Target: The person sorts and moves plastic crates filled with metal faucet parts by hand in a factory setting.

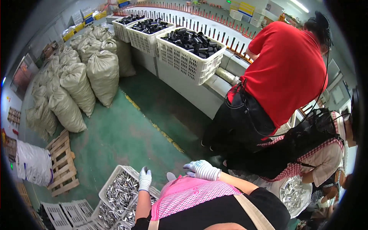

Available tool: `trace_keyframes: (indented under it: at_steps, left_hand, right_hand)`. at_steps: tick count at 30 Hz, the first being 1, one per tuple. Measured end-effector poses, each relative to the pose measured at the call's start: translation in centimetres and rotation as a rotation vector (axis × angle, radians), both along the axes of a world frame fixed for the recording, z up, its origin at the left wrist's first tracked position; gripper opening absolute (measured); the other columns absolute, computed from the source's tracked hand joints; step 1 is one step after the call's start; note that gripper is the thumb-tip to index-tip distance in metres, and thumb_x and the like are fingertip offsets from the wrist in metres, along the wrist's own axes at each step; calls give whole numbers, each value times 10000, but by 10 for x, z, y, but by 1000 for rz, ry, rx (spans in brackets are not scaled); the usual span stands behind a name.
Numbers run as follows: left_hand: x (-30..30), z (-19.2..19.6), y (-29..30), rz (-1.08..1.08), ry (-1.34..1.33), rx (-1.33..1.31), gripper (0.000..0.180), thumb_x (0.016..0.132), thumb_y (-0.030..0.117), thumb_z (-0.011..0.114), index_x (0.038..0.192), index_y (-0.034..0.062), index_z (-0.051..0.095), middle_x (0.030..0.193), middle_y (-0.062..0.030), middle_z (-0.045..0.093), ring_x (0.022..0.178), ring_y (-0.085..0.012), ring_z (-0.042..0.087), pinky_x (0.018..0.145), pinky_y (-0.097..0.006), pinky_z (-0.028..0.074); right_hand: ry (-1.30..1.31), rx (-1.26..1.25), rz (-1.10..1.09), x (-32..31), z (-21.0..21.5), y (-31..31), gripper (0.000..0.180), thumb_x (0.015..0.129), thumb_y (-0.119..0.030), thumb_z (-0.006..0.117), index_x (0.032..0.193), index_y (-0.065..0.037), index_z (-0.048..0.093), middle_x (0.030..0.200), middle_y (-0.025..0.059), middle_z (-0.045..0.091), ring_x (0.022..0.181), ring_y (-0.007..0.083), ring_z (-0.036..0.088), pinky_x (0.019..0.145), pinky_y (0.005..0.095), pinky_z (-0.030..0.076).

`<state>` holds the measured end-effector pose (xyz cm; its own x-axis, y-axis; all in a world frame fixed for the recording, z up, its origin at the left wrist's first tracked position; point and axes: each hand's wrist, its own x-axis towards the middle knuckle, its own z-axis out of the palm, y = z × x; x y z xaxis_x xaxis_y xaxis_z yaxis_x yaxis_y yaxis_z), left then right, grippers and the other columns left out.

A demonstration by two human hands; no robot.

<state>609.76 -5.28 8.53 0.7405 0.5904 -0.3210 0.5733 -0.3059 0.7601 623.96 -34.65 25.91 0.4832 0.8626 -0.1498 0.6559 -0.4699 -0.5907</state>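
Note:
I wear white striped work gloves. My left hand is raised beside the rim of a white plastic crate, its fingers pointing away from me and nothing visible in them. Small shiny metal parts fill that crate; they look like short tubes. In front of my pink checked apron is my right hand, with fingers stretched toward the left and no object seen in them. The palm side of both hands is hidden.
Woven sacks stand at the left behind a wooden pallet. White crates of black tubular parts line the conveyor's near side. A person in red bends over it; others work at the right, near another crate of metal parts.

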Motion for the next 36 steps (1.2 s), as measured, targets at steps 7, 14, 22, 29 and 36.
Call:
trace_keyframes:
  at_steps: [7, 14, 22, 29, 36]
  left_hand:
    - [90, 9, 75, -175, -16, 39, 386, 855, 141, 529, 1199, -26, 475, 1125, -194, 575, 1026, -286, 567, 893, -358, 438]
    - [217, 49, 55, -596, 70, 66, 476, 835, 223, 529, 1256, 21, 434, 1170, -190, 545, 1064, -308, 544, 917, -379, 419]
    - [331, 56, 115, -668, 97, 131, 478, 827, 203, 529, 1268, 49, 426, 1194, -180, 531, 1093, -311, 519, 924, -385, 409]
    - [437, 50, 140, -1083, 178, 151, 467, 826, 238, 525, 1255, 75, 436, 1187, -172, 534, 1081, -337, 517, 913, -403, 413]
    - [566, 38, 155, -1462, 57, 82, 479, 817, 225, 524, 1265, 80, 437, 1205, -186, 520, 1113, -328, 497, 938, -387, 401]
  right_hand:
    - [-68, -135, -143, 56, 9, 58, 278, 824, -301, 516, 1011, -114, 605, 785, 109, 632, 741, 273, 622, 633, 392, 482]
    - [-114, -102, -217, 140, -26, 99, 286, 816, -333, 526, 964, -100, 599, 781, 112, 626, 739, 273, 612, 604, 402, 475]
    - [-64, -161, -428, 231, -2, 128, 334, 839, -318, 497, 1083, -99, 561, 939, 98, 607, 888, 263, 589, 764, 392, 438]
    - [92, -473, -707, 252, 0, 162, 324, 849, -331, 488, 1065, -106, 574, 946, 124, 613, 876, 269, 594, 774, 394, 441]
    - [282, -374, -1150, 239, -1, 223, 311, 848, -325, 484, 1042, -102, 579, 947, 131, 621, 873, 290, 601, 765, 409, 463]
